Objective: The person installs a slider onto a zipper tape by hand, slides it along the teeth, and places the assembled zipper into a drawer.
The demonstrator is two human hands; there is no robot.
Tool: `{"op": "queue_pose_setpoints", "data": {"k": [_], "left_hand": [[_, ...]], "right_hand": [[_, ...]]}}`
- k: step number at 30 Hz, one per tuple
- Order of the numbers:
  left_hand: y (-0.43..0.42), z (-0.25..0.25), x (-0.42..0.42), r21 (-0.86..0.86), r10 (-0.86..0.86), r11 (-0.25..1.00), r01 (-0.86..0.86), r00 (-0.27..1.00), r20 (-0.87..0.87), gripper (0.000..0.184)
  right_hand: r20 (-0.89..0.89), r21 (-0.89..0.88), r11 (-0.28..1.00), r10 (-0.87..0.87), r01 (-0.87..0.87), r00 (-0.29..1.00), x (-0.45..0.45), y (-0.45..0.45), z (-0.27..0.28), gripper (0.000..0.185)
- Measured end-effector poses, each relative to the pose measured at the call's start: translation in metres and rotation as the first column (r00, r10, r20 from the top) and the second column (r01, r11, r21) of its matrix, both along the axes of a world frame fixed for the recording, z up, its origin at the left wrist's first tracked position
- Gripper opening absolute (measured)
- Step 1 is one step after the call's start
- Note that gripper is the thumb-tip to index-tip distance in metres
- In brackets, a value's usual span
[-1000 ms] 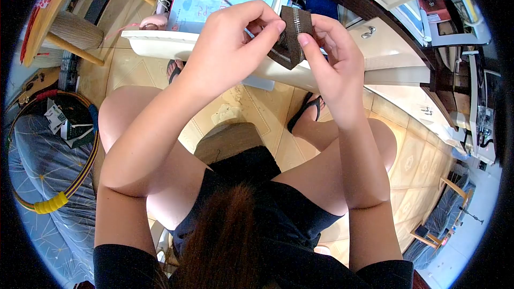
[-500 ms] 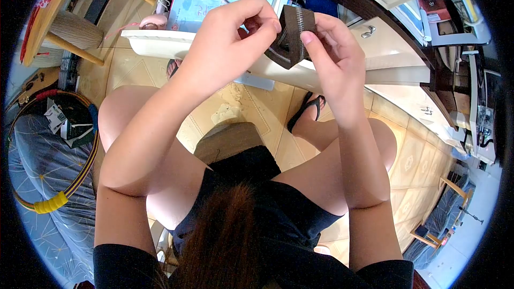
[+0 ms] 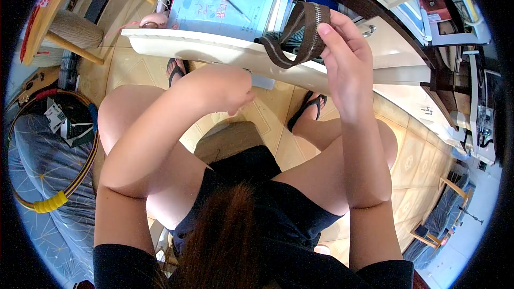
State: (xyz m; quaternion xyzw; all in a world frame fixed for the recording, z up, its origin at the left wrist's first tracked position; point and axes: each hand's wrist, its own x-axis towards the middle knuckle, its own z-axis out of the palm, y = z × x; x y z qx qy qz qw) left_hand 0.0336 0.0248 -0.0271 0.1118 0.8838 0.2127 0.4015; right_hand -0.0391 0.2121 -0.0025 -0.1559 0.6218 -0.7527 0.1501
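Observation:
Pinched between the thumb and fingers of my right hand (image 3: 347, 51) is a dark brown zipper (image 3: 308, 48) with metal teeth. Its tape hangs to the left in a wide loop, over the front of the drawer (image 3: 187, 44). My left hand (image 3: 227, 90) is lower, above the floor between my knees, apart from the zipper. Its fingers are curled under and mostly hidden by the back of the hand, so whatever they may hold does not show.
The pulled-out white drawer holds a clear-covered blue booklet (image 3: 214, 8) with a pen on it. A stool (image 3: 230, 142) stands between my legs. To the left are a hoop with yellow wrapping (image 3: 51, 203) and a wooden chair (image 3: 59, 16).
My left hand has left the zipper and come down toward my lap. My right hand has shifted slightly right with the zipper, whose loop now hangs more open.

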Motion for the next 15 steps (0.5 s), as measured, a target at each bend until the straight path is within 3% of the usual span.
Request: {"op": "queue_pose_setpoints", "data": {"k": [3,6,9,12,15], "left_hand": [[0.000,-0.005,0.001,-0.104,-0.108,0.991,0.087,0.969,-0.224,0.032],[-0.003,-0.009,0.007,0.124,0.066,0.992,-0.001,0.851,-0.521,0.027],[0.005,0.004,-0.008,0.179,0.192,0.976,-0.125,0.880,-0.434,0.028],[0.005,0.015,-0.008,0.390,0.387,0.904,-0.175,0.724,-0.571,0.031],[0.006,0.004,-0.014,0.527,0.409,0.846,0.074,0.545,-0.732,0.027]], "right_hand": [[0.042,-0.012,1.000,-0.001,0.002,0.999,0.000,0.001,0.001,0.027],[0.108,-0.054,0.999,0.002,0.004,0.994,-0.002,0.001,-0.001,0.026],[0.147,-0.130,0.991,0.036,-0.016,0.988,-0.002,0.001,-0.002,0.026],[0.171,-0.168,0.985,0.061,-0.032,0.983,-0.002,0.001,-0.003,0.025],[0.178,-0.199,0.979,0.089,-0.052,0.980,-0.004,0.002,-0.007,0.026]]}}
